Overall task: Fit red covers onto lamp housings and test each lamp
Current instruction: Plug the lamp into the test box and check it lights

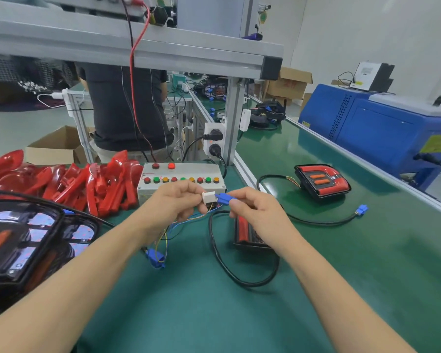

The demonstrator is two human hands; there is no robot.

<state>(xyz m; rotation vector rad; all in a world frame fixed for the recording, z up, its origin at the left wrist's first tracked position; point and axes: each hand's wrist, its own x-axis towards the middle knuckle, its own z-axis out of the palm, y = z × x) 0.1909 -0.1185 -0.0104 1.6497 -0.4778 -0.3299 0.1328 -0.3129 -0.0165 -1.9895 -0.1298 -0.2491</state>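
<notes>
Two hands meet above the green bench point(214, 314): the left hand point(175, 200) pinches a white connector point(209, 197), the right hand point(252, 207) pinches a blue plug point(223, 198), their long axes in line left to right, touching. Under the right hand lies a lamp point(245, 235); red covers point(87, 184) are heaped at far left.

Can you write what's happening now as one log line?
left hand: pinches white connector | right hand: pinches blue plug | connectors: meeting | lamp: on table
</notes>
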